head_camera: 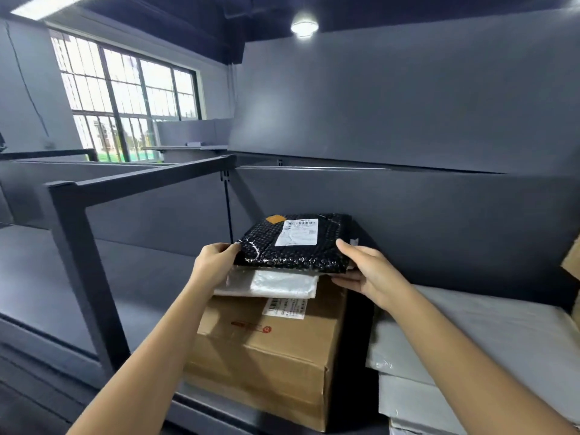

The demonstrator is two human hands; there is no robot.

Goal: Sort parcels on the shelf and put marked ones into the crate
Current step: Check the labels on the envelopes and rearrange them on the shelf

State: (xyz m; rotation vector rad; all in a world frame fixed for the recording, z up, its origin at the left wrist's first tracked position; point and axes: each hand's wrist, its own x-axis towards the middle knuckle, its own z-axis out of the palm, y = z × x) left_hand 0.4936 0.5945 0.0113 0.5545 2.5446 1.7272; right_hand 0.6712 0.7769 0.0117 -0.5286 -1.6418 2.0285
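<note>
Black bubble parcel [295, 243] gripped by both hands

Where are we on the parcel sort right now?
Nothing visibly finished: no crate in view. In hand: left hand and right hand grip the black bubble mailer atop a white bag and cardboard box. Those and the grey parcels remain.

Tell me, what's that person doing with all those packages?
A person is sorting parcels on a shelf. Both hands hold a black bubble mailer at the top of a pile: the left hand grips its left edge, the right hand its right edge. Under it lies a white bag, and that sits on a cardboard box. Grey flat parcels are stacked to the right. No crate is in view.
</note>
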